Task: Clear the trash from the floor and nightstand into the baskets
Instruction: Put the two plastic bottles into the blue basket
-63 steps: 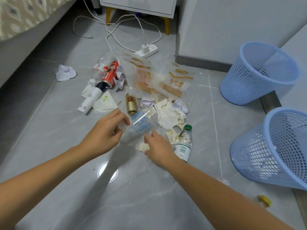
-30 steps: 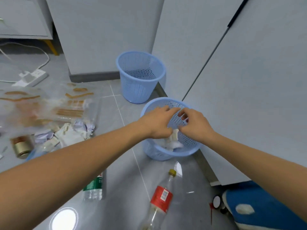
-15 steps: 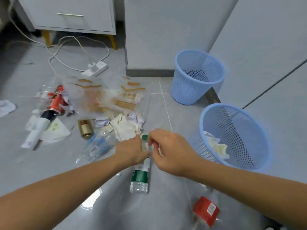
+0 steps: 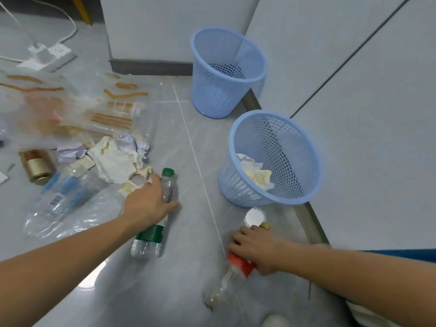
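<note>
My left hand (image 4: 148,201) wraps over a clear bottle with a green cap and green label (image 4: 151,234) that lies on the grey floor. My right hand (image 4: 256,247) closes over a clear bottle with a red label (image 4: 236,265) lying near the wall. Two blue mesh baskets stand by the wall: the near basket (image 4: 304,161) holds crumpled white paper (image 4: 254,172), and I see nothing inside the far basket (image 4: 254,57). Crumpled tissues (image 4: 115,159), a gold can (image 4: 39,166), a flattened clear bottle (image 4: 63,197) and clear printed bags (image 4: 77,109) lie at the left.
A white power strip (image 4: 49,54) with cables lies at the top left beside a grey cabinet base (image 4: 151,67). Grey cabinet doors (image 4: 354,114) close off the right side. A blue item (image 4: 401,256) shows under my right forearm.
My hands left the near basket, where white paper now lies. They came down to the floor and split apart: the left onto the green-label bottle, the right onto the red-label bottle.
</note>
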